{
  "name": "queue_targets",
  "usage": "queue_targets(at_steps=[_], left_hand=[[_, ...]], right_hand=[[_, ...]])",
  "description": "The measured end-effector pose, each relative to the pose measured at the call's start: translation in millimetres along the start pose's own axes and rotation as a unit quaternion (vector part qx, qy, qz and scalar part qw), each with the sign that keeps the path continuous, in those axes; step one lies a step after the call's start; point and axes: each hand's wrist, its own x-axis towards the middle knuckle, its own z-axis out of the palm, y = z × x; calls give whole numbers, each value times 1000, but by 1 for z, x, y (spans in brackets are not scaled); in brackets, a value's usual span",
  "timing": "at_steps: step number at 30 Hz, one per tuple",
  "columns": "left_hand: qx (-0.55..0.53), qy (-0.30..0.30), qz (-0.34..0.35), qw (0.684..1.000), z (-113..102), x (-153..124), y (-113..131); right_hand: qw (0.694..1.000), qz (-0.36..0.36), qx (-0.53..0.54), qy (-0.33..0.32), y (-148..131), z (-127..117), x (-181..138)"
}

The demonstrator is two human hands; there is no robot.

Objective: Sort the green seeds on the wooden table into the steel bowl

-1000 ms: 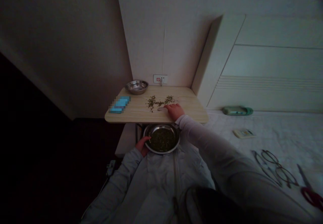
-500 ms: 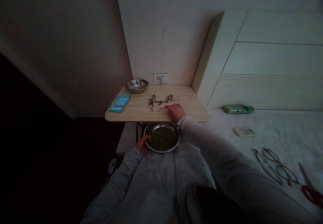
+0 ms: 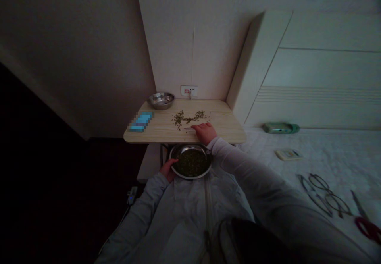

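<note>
My left hand (image 3: 168, 170) grips the left rim of a metal bowl (image 3: 190, 176), thumb over the edge, just below the front of a small wooden table (image 3: 157, 135). Small dark green bits (image 3: 193, 161) fill much of the bowl. My right hand (image 3: 206, 133) is closed over the front part of the tabletop, pinching a thin, slender implement (image 3: 187, 128) whose tip points left; its kind is too small to make out. Just beyond that tip, small greenish grains (image 3: 179, 118) lie scattered in loose patches on the wood.
At the table's back left stands another metal bowl (image 3: 161, 101), with a blurred-out blue phone-like object (image 3: 141, 121) in front. A wall socket (image 3: 189, 91) sits behind. On the bed to the right lie a green bottle (image 3: 280, 128), a pale box-like object (image 3: 288, 154), eyeglasses (image 3: 336, 203) and red-handled scissors (image 3: 367, 228).
My right hand has shifted slightly left with the thin implement, its tip moving left along the tabletop. My left hand and the bowl stay nearly in place.
</note>
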Motion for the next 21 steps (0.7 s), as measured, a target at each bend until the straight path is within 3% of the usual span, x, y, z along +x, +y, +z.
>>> queue_targets(at_steps=[21], left_hand=[[-12, -9, 5, 1000, 5, -5, 1]], right_hand=[[995, -93, 8, 19, -9, 0, -25]])
